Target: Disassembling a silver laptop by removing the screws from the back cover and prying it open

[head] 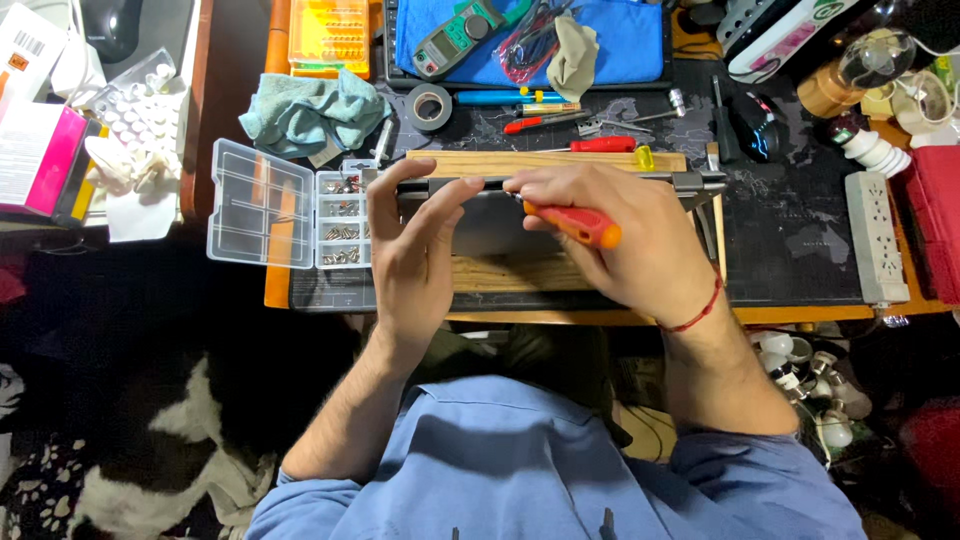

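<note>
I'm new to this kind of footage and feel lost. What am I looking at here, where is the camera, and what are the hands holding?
This is one view from a camera worn on a person's head, looking down at their own two bare hands over a cluttered workbench. The left hand steadies a long grey metal piece lying on a wooden board. The right hand has its grip on a red-handled screwdriver. Nearby lie an open clear box of small screws, a teal cloth, a roll of tape and a white power strip.

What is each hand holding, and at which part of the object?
The right hand grips a screwdriver by its orange-red handle. The left hand pinches the left end of a grey metal bar.
</note>
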